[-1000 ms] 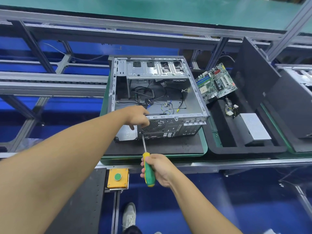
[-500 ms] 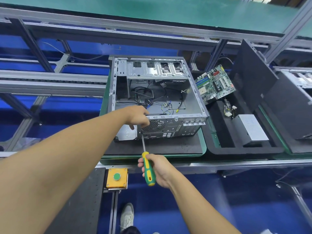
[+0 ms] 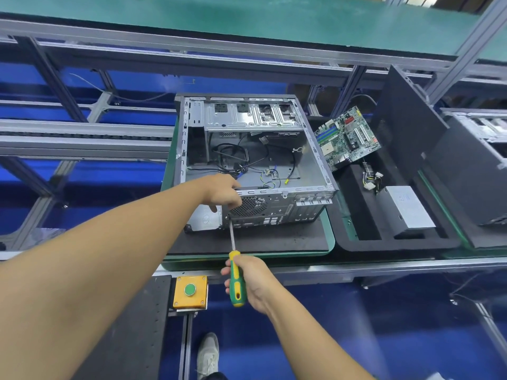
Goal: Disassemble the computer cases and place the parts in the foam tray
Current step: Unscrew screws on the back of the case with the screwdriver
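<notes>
Unmoved: L hand [image 3: 222, 192] holds case [image 3: 274, 208], R hand [image 3: 253, 279] screwdriver [image 3: 235, 272].

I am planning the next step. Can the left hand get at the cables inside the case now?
Probably yes. The left hand holds the near rim of the case, whose side is off, and the cables lie just beyond it, uncovered.

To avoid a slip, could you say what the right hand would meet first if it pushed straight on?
Probably the rear panel of the computer case, just below the left hand, where the screwdriver tip seems to rest.
</notes>
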Demonstrator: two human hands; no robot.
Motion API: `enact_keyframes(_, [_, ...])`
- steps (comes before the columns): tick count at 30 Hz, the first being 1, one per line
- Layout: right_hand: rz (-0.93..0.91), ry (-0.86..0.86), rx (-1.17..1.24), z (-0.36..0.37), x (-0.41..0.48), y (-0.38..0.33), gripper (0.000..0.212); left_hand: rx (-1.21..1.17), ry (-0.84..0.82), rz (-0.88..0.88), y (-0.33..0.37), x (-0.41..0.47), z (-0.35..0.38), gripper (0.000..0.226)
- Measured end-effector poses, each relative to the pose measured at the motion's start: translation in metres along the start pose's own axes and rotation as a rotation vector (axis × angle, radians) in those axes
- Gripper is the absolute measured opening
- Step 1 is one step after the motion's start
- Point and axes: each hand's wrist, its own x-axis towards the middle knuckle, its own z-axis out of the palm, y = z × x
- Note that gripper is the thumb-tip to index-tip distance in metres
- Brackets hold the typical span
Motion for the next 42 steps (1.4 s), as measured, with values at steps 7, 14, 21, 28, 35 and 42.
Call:
enact_keyframes(7, [-0.089,0.059,-0.128,0.0,-0.001,-0.003,0.022,0.002,-0.016,-0.004,-0.001,0.002,-0.001,0.04])
enact_keyframes(14, [0.001,0.004,-0.003,-0.002,-0.004,-0.01,0.029,0.098,-0.003,0.027,0.003,-0.004,-0.001,0.031])
enact_keyframes(21, [-0.051,0.033,-0.008,-0.006,-0.001,-0.004,0.025,0.335,0.572,0.554,-0.006,-0.034,0.017,0.041])
enact_keyframes(28, [-0.113,0.073,-0.042,0.0,0.004,-0.003,0.019,-0.48,0.541,-0.064,-0.048,-0.058,0.117,0.014])
enact_keyframes(35, [-0.125,0.127,-0.073,0.001,0.006,-0.003,0.021,-1.275,0.438,-0.336,-0.044,-0.016,0.131,0.016])
enact_keyframes(42, [-0.121,0.152,-0.141,-0.008,0.012,-0.006,0.024,-1.459,0.501,-0.377,-0.033,-0.005,0.13,0.015])
